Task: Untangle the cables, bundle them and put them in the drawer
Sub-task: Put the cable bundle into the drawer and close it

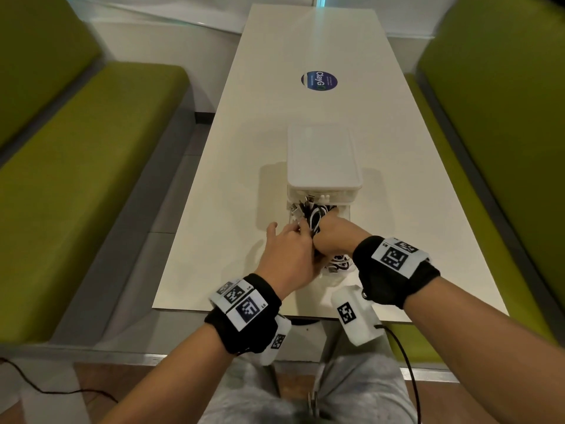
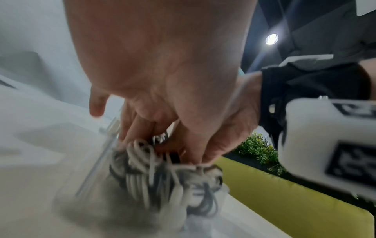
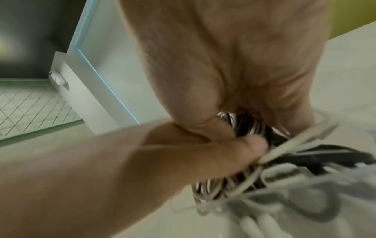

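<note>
- I am looking down at a long white table [image 1: 269,123], and both hands are working near its near edge, a bit right of the middle.
- The cables [image 1: 308,214] are a mixed black and white bunch, and they are sitting in the open drawer [image 1: 345,213] of a small white box [image 1: 321,154].
- The drawer is sticking out of the box toward the near edge of the table.
- The right hand [image 1: 334,237] is wrapping its fingers and thumb around the bunch and gripping it tight, as the right wrist view is showing [image 3: 234,72].
- The left hand [image 1: 290,255] is reaching in from the left and touching the right hand.
- Its fingers [image 2: 142,128] are curling down into the cables [image 2: 162,177] and pinching some white loops.
- One finger of the left hand is sticking out to the side by itself.
- Some metal plug ends are poking up at the far end of the drawer, close to the box.
- More cable loops are hanging out below the hands, toward the near edge.
- Both wrist views are blurry, so I cannot tell which single cable the left hand is holding.
- A round blue sticker [image 1: 319,81] is lying farther up the table, well apart from the box.
- Green benches [image 1: 91,179] are standing along both long sides of the table.
</note>
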The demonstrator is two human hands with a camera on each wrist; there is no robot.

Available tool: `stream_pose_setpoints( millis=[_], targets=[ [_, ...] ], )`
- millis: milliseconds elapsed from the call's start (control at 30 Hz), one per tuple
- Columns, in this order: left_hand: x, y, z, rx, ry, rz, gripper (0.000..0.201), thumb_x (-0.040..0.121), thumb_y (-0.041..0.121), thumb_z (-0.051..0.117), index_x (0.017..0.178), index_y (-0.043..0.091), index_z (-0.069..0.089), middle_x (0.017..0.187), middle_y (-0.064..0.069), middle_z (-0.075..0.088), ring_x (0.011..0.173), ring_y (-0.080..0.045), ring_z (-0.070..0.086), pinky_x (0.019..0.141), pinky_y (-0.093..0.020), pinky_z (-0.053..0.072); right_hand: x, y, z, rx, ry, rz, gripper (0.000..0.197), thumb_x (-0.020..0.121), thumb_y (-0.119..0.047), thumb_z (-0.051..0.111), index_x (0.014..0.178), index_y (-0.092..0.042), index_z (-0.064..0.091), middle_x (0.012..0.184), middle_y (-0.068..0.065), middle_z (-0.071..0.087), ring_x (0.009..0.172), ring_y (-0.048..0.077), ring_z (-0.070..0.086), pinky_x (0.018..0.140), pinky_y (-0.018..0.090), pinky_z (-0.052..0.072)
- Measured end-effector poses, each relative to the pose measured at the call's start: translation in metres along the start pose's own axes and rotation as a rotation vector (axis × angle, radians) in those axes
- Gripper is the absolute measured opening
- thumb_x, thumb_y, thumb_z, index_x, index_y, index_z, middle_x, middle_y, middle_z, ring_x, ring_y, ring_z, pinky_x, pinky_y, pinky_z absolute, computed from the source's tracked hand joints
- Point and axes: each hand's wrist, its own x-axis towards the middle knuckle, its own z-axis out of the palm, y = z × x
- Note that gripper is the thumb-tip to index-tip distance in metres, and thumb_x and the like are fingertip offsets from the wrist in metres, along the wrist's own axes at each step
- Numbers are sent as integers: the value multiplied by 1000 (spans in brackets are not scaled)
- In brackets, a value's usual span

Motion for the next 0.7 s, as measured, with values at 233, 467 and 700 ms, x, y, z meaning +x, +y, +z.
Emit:
stream_pose_setpoints(
  millis=[233, 467, 700],
  targets=[
    [-2, 7, -16, 26, 37, 11, 81, 76, 57, 70, 130, 1, 45, 125, -13, 56, 110, -29, 54, 92, -35, 43, -4, 18, 20, 205, 90, -125, 74, 95, -1, 48, 151, 4, -1, 153, 28, 25, 122, 38, 47, 97, 47, 42],
    [7, 19, -16, 172, -81, -12, 90, 78, 77, 49, 135, 8, 50, 132, -15, 55, 127, -32, 48, 117, -60, 9, -12, 24, -10, -15, -180, -126, 83, 93, -4, 45, 148, 8, -15, 103, 26, 47, 66, 14, 47, 46, 12, 37],
    [5, 15, -19, 139, -153, -34, 73, 86, 51, 53, 138, 1, 42, 137, -16, 49, 128, -32, 46, 117, -59, 12, -18, 18, 1, -231, -109, -245, 95, 97, -13, 53, 143, 11, -27, 155, 34, -22, 139, 43, 33, 108, 36, 33]
  ],
)
